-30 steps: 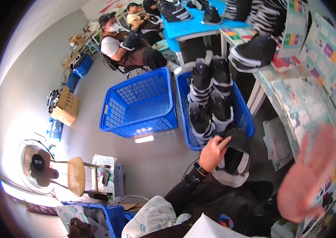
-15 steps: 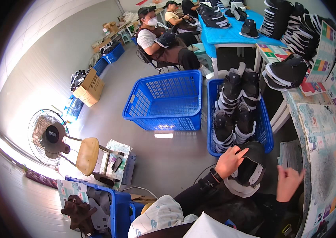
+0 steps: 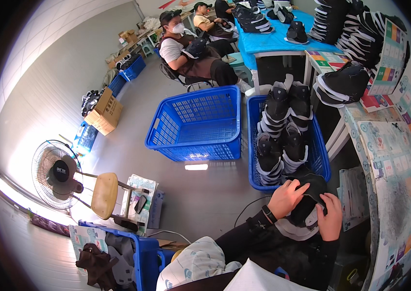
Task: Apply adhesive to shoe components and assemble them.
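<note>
A black shoe upper (image 3: 304,209) with a pale grey-white lower edge lies over my lap, its opening facing me. My left hand (image 3: 287,198) grips the left side of its opening, the fingers bent over the dark fabric. On the opposite side, my right hand (image 3: 329,218) pinches the edge between thumb and fingers. Just beyond the piece, a blue plastic basket (image 3: 326,165) holds stacks of similar black shoe uppers (image 3: 277,103) with pale edges. Part of the upper is hidden beneath my fingers.
A second blue basket (image 3: 193,154) stands left of the full one. The worktable (image 3: 387,174) runs along my right, with stacked uppers (image 3: 343,83) farther up. A stool (image 3: 104,196) and fan (image 3: 59,172) stand at left. A seated co-worker (image 3: 186,58) handles an upper.
My right hand has come in from the right and taken hold of the upper's edge. My left hand stays on it. The whole view has shifted slightly.
</note>
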`<state>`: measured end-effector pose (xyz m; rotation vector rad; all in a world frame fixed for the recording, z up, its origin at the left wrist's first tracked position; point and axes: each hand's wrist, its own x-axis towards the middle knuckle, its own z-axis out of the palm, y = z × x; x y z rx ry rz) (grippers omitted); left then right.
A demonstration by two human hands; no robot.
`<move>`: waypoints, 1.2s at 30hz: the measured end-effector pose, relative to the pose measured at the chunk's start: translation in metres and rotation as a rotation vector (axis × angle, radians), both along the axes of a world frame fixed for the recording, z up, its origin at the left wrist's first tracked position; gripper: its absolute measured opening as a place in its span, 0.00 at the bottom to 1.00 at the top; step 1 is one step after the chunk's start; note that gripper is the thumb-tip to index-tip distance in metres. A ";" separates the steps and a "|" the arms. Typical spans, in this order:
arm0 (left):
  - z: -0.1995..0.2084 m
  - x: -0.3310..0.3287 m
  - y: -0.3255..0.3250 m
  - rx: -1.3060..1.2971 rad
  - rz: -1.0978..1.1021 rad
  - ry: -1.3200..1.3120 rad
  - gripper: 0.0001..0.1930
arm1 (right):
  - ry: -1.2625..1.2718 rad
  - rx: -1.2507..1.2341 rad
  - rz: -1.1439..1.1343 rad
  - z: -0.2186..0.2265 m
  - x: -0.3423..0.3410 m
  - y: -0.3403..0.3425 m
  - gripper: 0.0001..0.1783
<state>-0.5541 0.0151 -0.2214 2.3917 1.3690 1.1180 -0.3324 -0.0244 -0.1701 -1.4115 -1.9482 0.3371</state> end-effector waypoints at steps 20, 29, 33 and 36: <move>0.050 -0.005 0.023 0.197 -0.116 0.120 0.16 | -0.050 -0.168 -0.110 0.114 0.020 -0.048 0.60; 0.028 -0.003 0.021 0.168 -0.196 -0.007 0.20 | 0.004 -0.274 0.059 0.061 0.025 -0.039 0.32; 0.039 -0.030 0.037 -0.218 -0.235 -0.587 0.20 | 0.112 -0.219 -0.029 0.071 0.034 -0.038 0.24; 0.048 -0.039 0.035 -0.338 -0.324 -0.886 0.17 | 0.305 -0.260 -0.064 0.066 0.036 -0.038 0.20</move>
